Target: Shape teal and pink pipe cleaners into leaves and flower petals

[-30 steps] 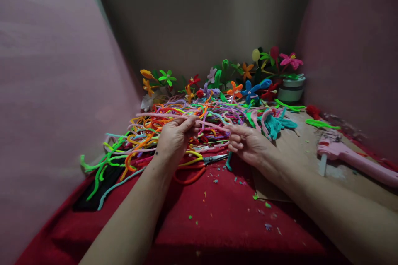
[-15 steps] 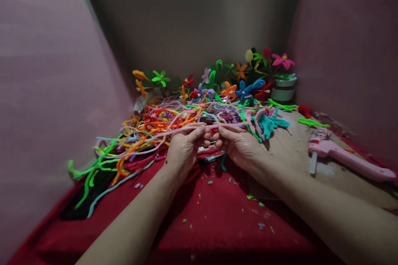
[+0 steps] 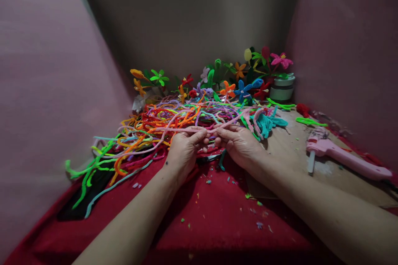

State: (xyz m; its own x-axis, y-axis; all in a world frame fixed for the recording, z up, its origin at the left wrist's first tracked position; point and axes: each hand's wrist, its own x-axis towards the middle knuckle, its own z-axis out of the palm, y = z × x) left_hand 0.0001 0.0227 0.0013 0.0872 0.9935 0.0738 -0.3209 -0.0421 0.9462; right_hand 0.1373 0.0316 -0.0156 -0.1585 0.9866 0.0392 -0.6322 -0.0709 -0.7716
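A pink pipe cleaner [image 3: 228, 122] runs between my two hands, in front of a tangled pile of colourful pipe cleaners [image 3: 174, 118]. My left hand [image 3: 188, 147] pinches it between thumb and fingers. Close beside it, my right hand [image 3: 238, 143] grips the same pink strand, its fingertips almost meeting those of the left. Part of the strand slants up to the right above my right hand, near pink and teal bent pieces [image 3: 269, 122].
A pink glue gun [image 3: 351, 157] lies on a brown board [image 3: 280, 169] at the right. Fuzzy flowers [image 3: 228, 90] and a striped pot [image 3: 282, 88] stand behind the pile. A black flat object [image 3: 74, 198] lies front left on the red cloth [image 3: 214, 223].
My hands have drawn slightly closer together. The pink strand, nearly level before, now bends, with its right part angled upward. The whole view has shifted a little.
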